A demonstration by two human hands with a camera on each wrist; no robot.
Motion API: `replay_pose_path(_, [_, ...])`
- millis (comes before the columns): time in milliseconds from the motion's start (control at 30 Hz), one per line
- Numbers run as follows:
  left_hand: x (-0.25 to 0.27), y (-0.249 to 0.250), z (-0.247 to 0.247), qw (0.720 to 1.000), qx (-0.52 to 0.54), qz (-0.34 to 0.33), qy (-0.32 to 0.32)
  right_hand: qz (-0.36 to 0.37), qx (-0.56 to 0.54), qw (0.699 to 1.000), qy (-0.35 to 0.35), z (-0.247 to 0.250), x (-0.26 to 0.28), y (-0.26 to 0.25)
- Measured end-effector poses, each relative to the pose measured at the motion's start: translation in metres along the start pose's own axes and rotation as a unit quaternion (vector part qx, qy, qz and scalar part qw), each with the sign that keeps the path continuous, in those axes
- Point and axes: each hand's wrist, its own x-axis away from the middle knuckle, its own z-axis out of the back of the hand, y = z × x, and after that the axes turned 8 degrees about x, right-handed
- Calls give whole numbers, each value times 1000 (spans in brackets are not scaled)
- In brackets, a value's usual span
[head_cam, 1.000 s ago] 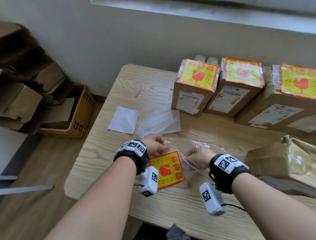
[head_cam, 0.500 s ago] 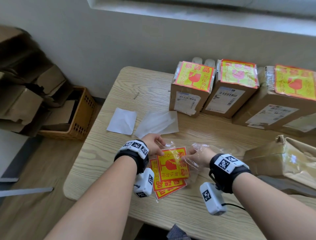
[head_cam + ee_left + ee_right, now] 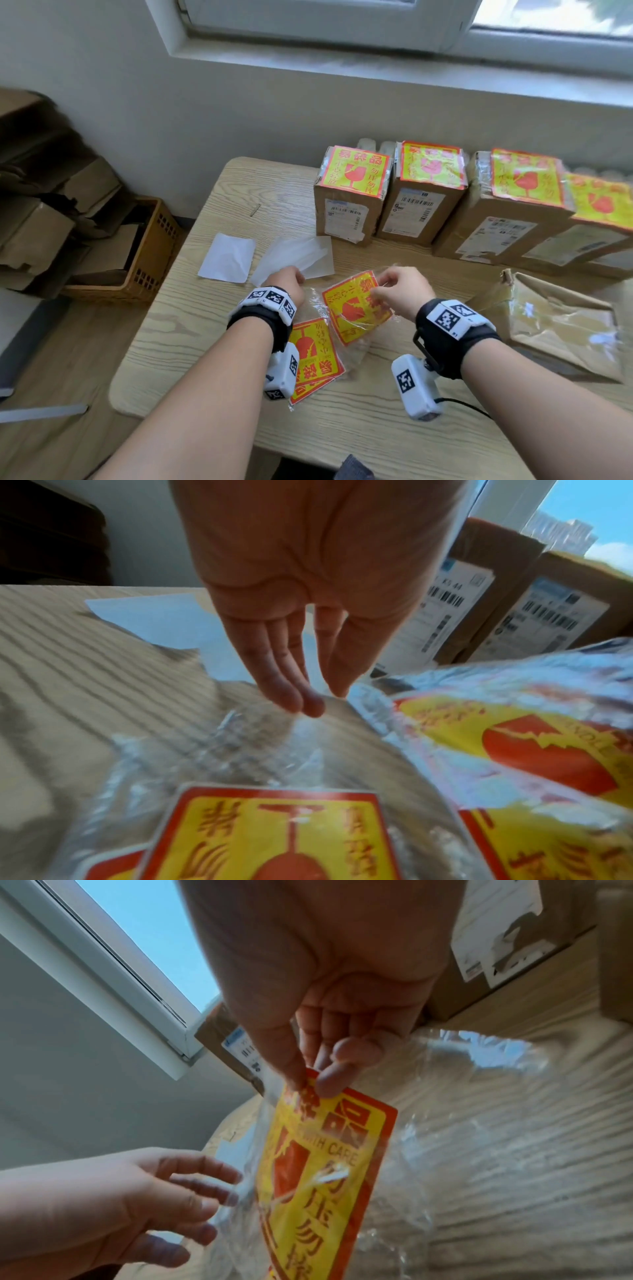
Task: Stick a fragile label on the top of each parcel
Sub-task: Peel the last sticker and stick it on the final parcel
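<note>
right grip: right hand [image 3: 402,291] pinches the top edge of one fragile label [image 3: 356,306], thumb against fingertips [image 3: 330,1081]; label lifted off the desk [image 3: 212,329], tilted, clear film clinging to it
left grip: left hand [image 3: 287,282] holds nothing, fingers [image 3: 291,693] straight and loose, tips at the crumpled plastic sleeve [image 3: 240,739]; touching it or just above, can't tell
spare labels: stack of labels [image 3: 317,356] flat on the desk just behind the left wrist, partly covered by the wrist camera; count unreadable
done parcels: four boxes [image 3: 352,192] in a row at the far edge under the window, each with a label on top; rightmost cut off by the frame
open parcel: brown wrapped parcel [image 3: 561,322] right of the right hand, top bare, wrinkled, right end out of frame
backing sheets: two white backing sheets [image 3: 227,257] ahead of the left hand, second one translucent, hard to outline
hidden: label's sticky side not visible; motion blur in both wrist views
edges: near desk edge close under both forearms; left edge drops to a basket [image 3: 150,253] of cardboard scraps
free room: bare desk strip between the hands and the box row, and on the far-left corner
</note>
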Motion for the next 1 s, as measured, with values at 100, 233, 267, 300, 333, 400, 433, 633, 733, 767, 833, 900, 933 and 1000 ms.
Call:
replay_pose_path(100, [10, 27, 4, 998, 23, -42, 38, 15, -8, 999, 46, 20, 12, 0])
replay_pose_path(233, [28, 56, 10, 995, 40, -88, 36, 43, -10, 995, 84, 45, 25, -1])
replay_pose_path(267, [33, 62, 11, 994, 53, -95, 27, 55, -15, 994, 90, 51, 29, -2])
replay_pose_path(300, [37, 67, 11, 992, 68, -105, 19, 65, -20, 993, 98, 56, 32, -2])
replay_pose_path(333, [42, 73, 11, 990, 85, -113, 10, 72, -24, 991, 108, 62, 36, -2])
replay_pose_path(400, [51, 83, 10, 984, 125, -124, -16, 77, -33, 988, 131, 73, 42, 0])
replay_pose_path(433, [57, 89, 10, 981, 141, -127, -30, 79, -36, 987, 139, 79, 45, 2])
replay_pose_path(633, [84, 109, 5, 975, 154, -135, -86, 85, -53, 983, 152, 101, 59, 16])
replay_pose_path(733, [92, 114, 1, 975, 150, -140, -79, 83, -67, 982, 153, 107, 64, 22])
replay_pose_path(767, [94, 116, -1, 976, 150, -143, -70, 85, -70, 982, 153, 108, 66, 24])
replay_pose_path(833, [97, 118, -1, 976, 151, -147, -61, 88, -73, 981, 157, 112, 69, 27])
replay_pose_path(900, [102, 121, -1, 975, 153, -145, -71, 91, -75, 980, 161, 115, 71, 30])
replay_pose_path(933, [105, 122, -1, 974, 156, -142, -79, 92, -76, 979, 163, 116, 72, 31])
replay_pose_path(1000, [110, 125, -2, 972, 168, -134, -97, 92, -78, 979, 164, 120, 73, 34])
